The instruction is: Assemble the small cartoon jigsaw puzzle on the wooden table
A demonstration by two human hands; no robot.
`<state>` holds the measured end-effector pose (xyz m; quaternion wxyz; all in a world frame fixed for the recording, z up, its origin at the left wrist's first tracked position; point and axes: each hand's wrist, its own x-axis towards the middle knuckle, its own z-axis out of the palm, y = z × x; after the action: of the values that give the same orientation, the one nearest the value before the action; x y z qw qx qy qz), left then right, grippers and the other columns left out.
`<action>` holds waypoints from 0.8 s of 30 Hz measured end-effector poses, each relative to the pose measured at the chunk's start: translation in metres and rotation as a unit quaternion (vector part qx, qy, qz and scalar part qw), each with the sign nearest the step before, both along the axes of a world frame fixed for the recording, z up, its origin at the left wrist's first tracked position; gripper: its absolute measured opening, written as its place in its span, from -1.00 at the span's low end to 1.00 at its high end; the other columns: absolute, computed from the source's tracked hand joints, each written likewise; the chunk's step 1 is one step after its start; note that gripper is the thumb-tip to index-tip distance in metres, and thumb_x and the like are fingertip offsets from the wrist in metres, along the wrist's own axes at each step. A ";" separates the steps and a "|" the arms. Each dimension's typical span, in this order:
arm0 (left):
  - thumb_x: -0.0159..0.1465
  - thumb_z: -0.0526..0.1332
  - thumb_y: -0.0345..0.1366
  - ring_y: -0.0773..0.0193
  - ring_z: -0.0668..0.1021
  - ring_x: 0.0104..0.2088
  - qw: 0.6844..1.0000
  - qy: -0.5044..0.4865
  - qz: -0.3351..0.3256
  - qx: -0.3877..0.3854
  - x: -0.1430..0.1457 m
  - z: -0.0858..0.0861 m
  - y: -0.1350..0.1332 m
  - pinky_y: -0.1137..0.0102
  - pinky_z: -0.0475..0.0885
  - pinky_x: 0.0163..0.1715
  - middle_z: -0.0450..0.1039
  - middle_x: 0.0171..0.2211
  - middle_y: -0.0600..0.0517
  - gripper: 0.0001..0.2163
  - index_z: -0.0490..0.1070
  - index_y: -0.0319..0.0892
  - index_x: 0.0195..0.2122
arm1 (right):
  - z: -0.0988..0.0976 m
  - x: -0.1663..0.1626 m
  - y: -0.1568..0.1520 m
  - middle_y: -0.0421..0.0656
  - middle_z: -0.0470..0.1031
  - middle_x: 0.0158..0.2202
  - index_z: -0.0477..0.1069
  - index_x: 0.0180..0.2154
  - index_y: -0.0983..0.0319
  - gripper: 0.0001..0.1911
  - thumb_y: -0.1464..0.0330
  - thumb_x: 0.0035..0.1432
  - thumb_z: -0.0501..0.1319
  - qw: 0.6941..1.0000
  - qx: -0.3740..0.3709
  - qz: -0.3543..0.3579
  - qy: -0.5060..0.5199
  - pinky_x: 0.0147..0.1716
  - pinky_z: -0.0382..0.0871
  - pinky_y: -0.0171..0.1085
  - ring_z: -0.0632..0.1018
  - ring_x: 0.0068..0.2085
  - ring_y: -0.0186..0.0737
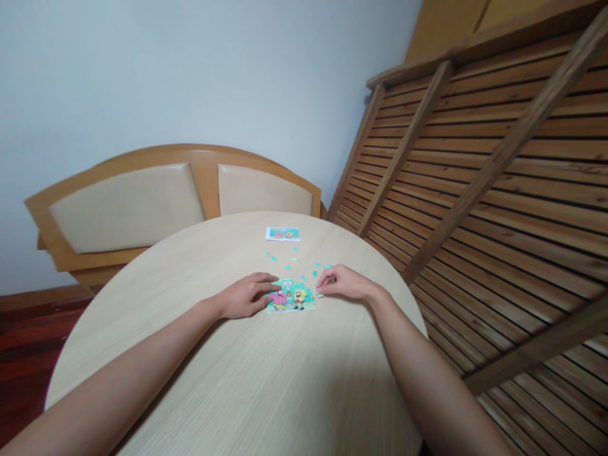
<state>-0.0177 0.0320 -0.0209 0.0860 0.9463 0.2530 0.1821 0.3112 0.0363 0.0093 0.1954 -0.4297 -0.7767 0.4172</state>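
A partly assembled jigsaw puzzle with cartoon figures in pink and yellow on a green ground lies flat on the table. My left hand rests at its left side, fingers spread, the fingertips over the puzzle's edge. Just beyond the right edge is my right hand, thumb and fingers pinched together on a small pale puzzle piece close to the tabletop. Loose green puzzle pieces are scattered behind the puzzle and near my right fingers.
A picture card with a similar cartoon scene lies farther back on the round pale wooden table. Behind the table stands a wooden headboard with cream panels. A slatted wooden panel leans along the right.
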 end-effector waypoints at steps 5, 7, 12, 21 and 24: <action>0.43 0.07 -0.20 0.06 0.41 0.18 1.000 0.001 0.005 -0.002 0.000 -0.001 0.000 0.15 0.31 0.21 0.36 0.18 -0.15 -0.66 0.43 -0.11 0.16 | 0.009 -0.008 -0.009 -0.09 0.61 -0.36 0.60 -0.30 0.31 -0.61 0.11 -0.04 0.39 0.999 0.002 0.034 -0.031 -0.31 0.39 -0.30 0.56 -0.31 -0.20; 0.43 0.07 -0.19 0.07 0.41 0.18 1.000 -0.001 0.004 -0.002 0.000 -0.001 0.000 0.15 0.31 0.21 0.36 0.18 -0.14 -0.67 0.43 -0.10 0.16 | 0.010 -0.009 -0.010 -0.09 0.62 -0.38 0.61 -0.33 0.30 -0.60 0.09 -0.06 0.40 0.998 -0.006 0.041 -0.036 -0.32 0.40 -0.30 0.57 -0.32 -0.20; 0.43 0.07 -0.20 0.07 0.41 0.18 1.000 0.004 0.000 0.002 -0.001 -0.001 0.001 0.15 0.31 0.21 0.35 0.18 -0.14 -0.66 0.42 -0.10 0.16 | 0.010 -0.011 -0.013 -0.10 0.62 -0.40 0.61 -0.37 0.30 -0.62 0.11 -0.10 0.41 0.998 -0.031 0.036 -0.047 -0.34 0.39 -0.30 0.56 -0.35 -0.20; 0.42 0.08 -0.22 0.07 0.41 0.17 1.000 0.002 -0.001 -0.001 0.000 0.000 0.000 0.14 0.31 0.20 0.36 0.17 -0.14 -0.66 0.42 -0.10 0.16 | 0.011 -0.014 -0.015 -0.15 0.59 -0.44 0.60 -0.41 0.29 -0.75 0.22 -0.08 0.37 0.996 -0.002 0.028 -0.088 -0.41 0.30 -0.34 0.50 -0.40 -0.26; 0.43 0.07 -0.21 0.07 0.41 0.17 1.000 0.004 0.003 -0.001 0.000 0.000 -0.001 0.14 0.31 0.20 0.36 0.18 -0.14 -0.66 0.42 -0.10 0.16 | 0.010 -0.014 -0.015 -0.17 0.57 -0.47 0.59 -0.42 0.30 -0.79 0.26 -0.08 0.35 0.994 0.008 0.021 -0.107 -0.44 0.26 -0.36 0.47 -0.43 -0.30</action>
<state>-0.0173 0.0314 -0.0205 0.0848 0.9462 0.2566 0.1780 0.2968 0.0218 0.0192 0.1057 -0.4540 -0.8054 0.3660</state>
